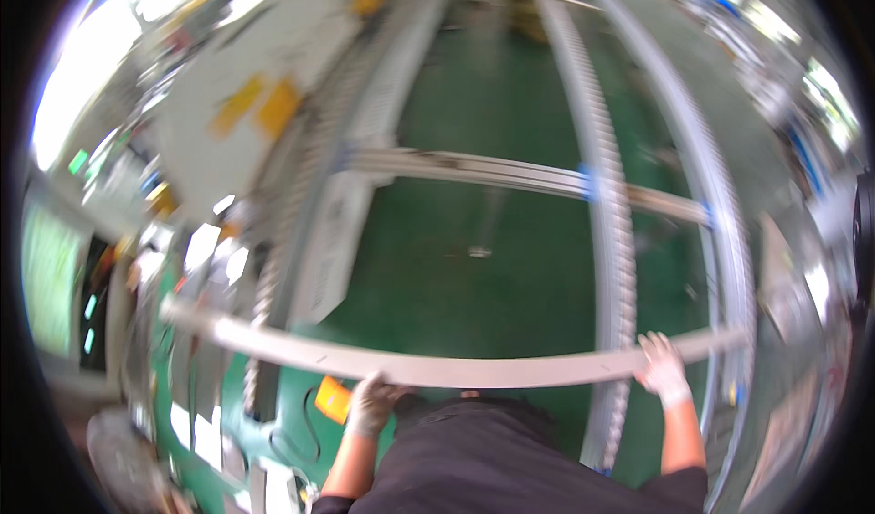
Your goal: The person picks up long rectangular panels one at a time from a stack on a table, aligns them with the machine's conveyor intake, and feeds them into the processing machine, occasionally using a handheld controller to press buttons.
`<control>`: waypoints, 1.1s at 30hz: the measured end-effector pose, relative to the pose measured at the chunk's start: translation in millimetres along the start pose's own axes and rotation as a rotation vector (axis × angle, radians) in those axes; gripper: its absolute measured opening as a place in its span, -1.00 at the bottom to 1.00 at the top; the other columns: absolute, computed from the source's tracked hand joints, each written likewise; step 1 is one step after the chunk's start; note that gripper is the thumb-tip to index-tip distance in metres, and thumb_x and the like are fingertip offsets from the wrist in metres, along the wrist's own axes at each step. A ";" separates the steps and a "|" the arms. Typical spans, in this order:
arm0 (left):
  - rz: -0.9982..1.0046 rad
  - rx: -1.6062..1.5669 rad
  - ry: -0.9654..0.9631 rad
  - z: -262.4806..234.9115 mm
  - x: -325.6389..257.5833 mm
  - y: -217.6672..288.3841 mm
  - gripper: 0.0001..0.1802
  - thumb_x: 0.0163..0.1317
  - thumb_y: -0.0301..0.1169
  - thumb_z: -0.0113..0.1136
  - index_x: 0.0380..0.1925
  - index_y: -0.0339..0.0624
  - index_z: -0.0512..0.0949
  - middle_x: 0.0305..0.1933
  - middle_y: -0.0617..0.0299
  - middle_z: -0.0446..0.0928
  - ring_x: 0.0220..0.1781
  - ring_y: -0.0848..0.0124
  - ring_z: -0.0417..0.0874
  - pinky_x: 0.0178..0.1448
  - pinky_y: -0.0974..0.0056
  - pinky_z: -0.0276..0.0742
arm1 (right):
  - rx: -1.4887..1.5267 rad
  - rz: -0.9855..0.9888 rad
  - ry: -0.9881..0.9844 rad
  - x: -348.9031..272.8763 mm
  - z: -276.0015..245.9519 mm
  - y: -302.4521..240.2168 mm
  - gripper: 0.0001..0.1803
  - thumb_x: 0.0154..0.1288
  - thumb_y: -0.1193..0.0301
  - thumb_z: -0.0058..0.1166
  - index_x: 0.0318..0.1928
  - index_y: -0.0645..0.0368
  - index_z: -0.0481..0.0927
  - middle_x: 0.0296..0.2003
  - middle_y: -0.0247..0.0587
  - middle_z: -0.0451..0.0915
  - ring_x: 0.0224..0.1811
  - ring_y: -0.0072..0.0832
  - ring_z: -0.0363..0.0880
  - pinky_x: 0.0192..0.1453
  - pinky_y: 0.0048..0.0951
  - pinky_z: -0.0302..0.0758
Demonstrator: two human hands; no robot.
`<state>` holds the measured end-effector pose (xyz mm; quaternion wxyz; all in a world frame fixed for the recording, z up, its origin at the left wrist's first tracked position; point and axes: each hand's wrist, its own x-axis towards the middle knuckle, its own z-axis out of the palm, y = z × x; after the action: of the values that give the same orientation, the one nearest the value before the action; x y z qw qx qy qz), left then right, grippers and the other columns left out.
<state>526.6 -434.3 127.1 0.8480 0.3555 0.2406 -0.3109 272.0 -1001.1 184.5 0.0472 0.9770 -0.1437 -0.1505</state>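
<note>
A long, pale, flat bar [456,371] spans the view crosswise in front of my body. Its left end reaches past the left rail, and its right end lies by the right rails. My left hand [372,403], in a light glove, grips the bar's near edge left of my body. Farther right, my right hand [663,368], also gloved, is closed over the bar near the right-hand roller rail. Some of the fingers on both hands are hidden by the bar or blurred.
Roller rails run away from me at the left [264,304] and right [609,241], with another metal rail [702,149] beyond. A crossbeam [474,168] joins them over the green floor [483,286]. An orange-yellow box [334,399] with a black cable is by my left hand.
</note>
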 end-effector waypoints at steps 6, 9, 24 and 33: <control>0.099 -0.188 0.048 -42.3 33.5 9.1 -0.50 0.50 -0.08 0.16 0.26 -0.15 0.44 0.29 0.16 0.56 0.34 0.12 0.55 0.45 -0.04 0.44 | 0.701 -0.365 0.295 79.2 -64.3 -178.9 -0.46 0.21 0.29 0.32 0.19 0.22 0.61 0.13 0.11 0.64 0.25 0.12 0.55 0.37 0.02 0.47; 0.300 -0.303 0.124 -40.9 39.8 54.2 -0.48 0.50 -0.05 0.15 0.28 -0.14 0.45 0.36 0.14 0.50 0.43 0.12 0.45 0.56 -0.13 0.26 | 0.624 -0.561 -0.016 122.0 -51.3 -260.0 -0.44 0.37 0.02 0.17 0.17 0.18 0.65 0.07 0.11 0.70 0.14 0.03 0.66 0.24 -0.08 0.57; 0.587 -0.115 0.361 -83.8 55.7 113.9 -0.63 0.52 -0.14 0.16 0.13 -0.13 0.52 0.07 0.22 0.66 0.08 0.30 0.72 0.20 0.04 0.66 | 0.347 -0.207 -0.210 67.7 -61.2 -114.3 -0.21 0.28 -0.36 0.00 -0.50 0.22 0.62 -0.45 0.12 0.61 -0.27 0.16 0.64 -0.21 0.02 0.49; 0.515 0.037 0.481 -71.8 68.9 155.7 -0.77 0.54 -0.18 0.15 -0.07 -0.10 0.54 -0.20 0.33 0.61 -0.27 0.49 0.63 -0.18 0.29 0.61 | 0.526 -0.163 -0.165 87.3 -46.9 -161.4 -0.29 0.20 -0.26 0.21 -0.36 0.26 0.72 -0.43 0.07 0.67 -0.28 0.03 0.70 -0.19 -0.10 0.54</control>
<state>669.5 -318.6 109.0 0.8111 0.4829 0.3300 0.0014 409.2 -870.5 182.8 -0.2318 0.9485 -0.1022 -0.1903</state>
